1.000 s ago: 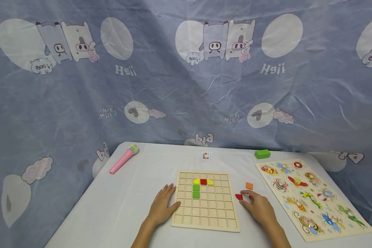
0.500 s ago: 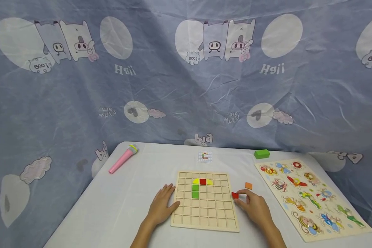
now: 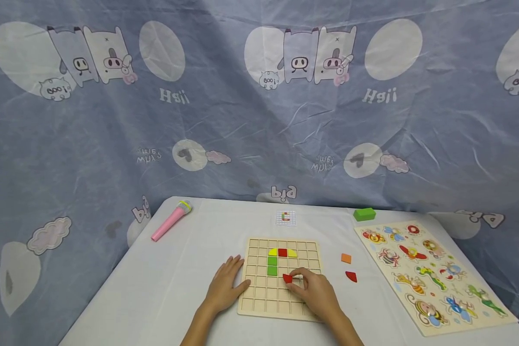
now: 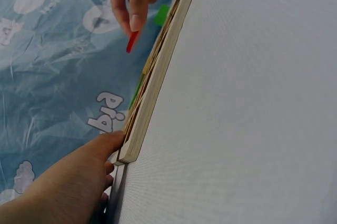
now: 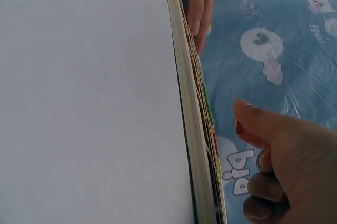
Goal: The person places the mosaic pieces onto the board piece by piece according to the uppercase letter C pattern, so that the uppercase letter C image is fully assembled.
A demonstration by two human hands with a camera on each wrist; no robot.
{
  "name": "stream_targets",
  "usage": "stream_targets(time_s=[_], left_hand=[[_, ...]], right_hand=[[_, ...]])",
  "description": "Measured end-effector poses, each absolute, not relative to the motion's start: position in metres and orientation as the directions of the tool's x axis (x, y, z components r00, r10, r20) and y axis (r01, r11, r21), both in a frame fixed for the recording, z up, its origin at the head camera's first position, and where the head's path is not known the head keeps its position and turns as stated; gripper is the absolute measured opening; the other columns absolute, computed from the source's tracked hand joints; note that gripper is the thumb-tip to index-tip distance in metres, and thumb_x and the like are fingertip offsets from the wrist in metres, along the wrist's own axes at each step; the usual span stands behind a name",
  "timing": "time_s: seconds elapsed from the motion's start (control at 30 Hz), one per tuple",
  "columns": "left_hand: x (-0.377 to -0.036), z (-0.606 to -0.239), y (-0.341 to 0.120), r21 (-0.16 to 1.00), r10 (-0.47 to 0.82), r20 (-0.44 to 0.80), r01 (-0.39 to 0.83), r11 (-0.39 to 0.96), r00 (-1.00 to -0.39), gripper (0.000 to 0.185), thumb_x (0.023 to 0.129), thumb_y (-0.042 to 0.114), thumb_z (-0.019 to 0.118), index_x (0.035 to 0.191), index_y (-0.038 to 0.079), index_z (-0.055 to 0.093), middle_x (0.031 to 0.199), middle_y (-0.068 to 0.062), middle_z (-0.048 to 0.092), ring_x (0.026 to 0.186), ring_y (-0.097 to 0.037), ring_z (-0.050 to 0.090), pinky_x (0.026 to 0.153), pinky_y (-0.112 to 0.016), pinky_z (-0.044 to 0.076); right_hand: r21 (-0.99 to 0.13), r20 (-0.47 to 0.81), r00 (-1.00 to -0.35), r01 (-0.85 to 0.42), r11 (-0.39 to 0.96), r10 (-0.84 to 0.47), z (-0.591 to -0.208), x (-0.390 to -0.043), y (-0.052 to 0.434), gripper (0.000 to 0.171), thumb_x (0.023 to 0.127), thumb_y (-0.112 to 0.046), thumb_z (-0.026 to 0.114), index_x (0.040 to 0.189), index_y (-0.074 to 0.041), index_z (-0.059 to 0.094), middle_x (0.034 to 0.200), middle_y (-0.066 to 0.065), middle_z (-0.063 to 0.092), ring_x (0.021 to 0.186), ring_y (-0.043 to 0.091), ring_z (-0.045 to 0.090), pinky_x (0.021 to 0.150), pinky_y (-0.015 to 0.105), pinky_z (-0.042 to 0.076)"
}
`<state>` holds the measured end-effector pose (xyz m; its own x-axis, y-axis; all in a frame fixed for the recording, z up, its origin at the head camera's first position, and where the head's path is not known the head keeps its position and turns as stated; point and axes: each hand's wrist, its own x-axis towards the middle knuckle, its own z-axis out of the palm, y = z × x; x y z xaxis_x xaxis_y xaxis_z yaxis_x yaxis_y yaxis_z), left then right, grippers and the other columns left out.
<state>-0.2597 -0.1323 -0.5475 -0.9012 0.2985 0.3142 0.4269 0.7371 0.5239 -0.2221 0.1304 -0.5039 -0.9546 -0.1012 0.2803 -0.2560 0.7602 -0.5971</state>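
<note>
a: where's your right hand [image 3: 313, 290] just now?

b: over the grid board [image 3: 259, 298], with the grip pinched narrow on a red piece [image 3: 287, 278], thumb and fingertips holding it just above the cells, right of the lower green tile [image 3: 272, 270]

a: and your left hand [image 3: 225, 288]?

b: it lies flat on the worktop [image 3: 186, 274], fingers straight and resting against the board's left edge; that looks like bracing, so the board won't slide while you work over it

a: what's on the board already?

b: a yellow piece [image 3: 273, 252], a red square [image 3: 283, 252] and another yellow in one row, with two green tiles stacked below the left end. you hold the red piece by its edges, likely so it can drop level into a cell

a: anything spare nearby?

b: an orange tile [image 3: 346, 258] and another red piece [image 3: 351, 276] lie loose to the right of the board, within your reach. a small pattern card [image 3: 286, 217] sits beyond the board, facing you, probably to copy from
</note>
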Motion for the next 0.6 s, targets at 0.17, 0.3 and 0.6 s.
stream_targets(time_s=[0.17,0.3,0.6], left_hand=[[-0.259,-0.548,-0.133,0.525,0.299,0.316,0.429,0.735,-0.900,0.064,0.088,0.042,0.058,0.136,0.003,0.043,0.143,-0.012,0.038,0.135,-0.033,0.025,0.109,-0.050,0.017],[-0.259,-0.549,-0.133,0.523,0.299,0.303,0.420,0.742,-0.905,0.064,0.088,0.044,0.057,0.137,0.004,0.043,0.143,-0.011,0.038,0.135,-0.031,0.024,0.109,-0.048,0.017],[-0.260,-0.548,-0.133,0.517,0.298,0.317,0.427,0.742,-0.901,0.064,0.088,0.043,0.057,0.137,0.004,0.043,0.143,-0.012,0.038,0.135,-0.032,0.025,0.109,-0.049,0.017]], right_hand=[[-0.576,0.299,-0.943,-0.300,0.760,-0.146,-0.512,-0.224,0.109,0.028,0.073,-0.038,0.075,0.095,-0.022,0.067,0.046,-0.013,0.033,0.041,0.000,0.026,0.036,0.019,0.023],[-0.557,0.308,-0.939,-0.308,0.771,-0.153,-0.518,-0.226,0.099,0.032,0.074,-0.039,0.074,0.097,-0.020,0.067,0.045,-0.013,0.032,0.039,0.000,0.024,0.034,0.018,0.023],[-0.516,0.363,-0.920,-0.333,0.789,-0.150,-0.522,-0.232,0.092,0.032,0.073,-0.037,0.075,0.097,-0.017,0.067,0.045,-0.014,0.032,0.040,-0.001,0.024,0.034,0.017,0.023]])
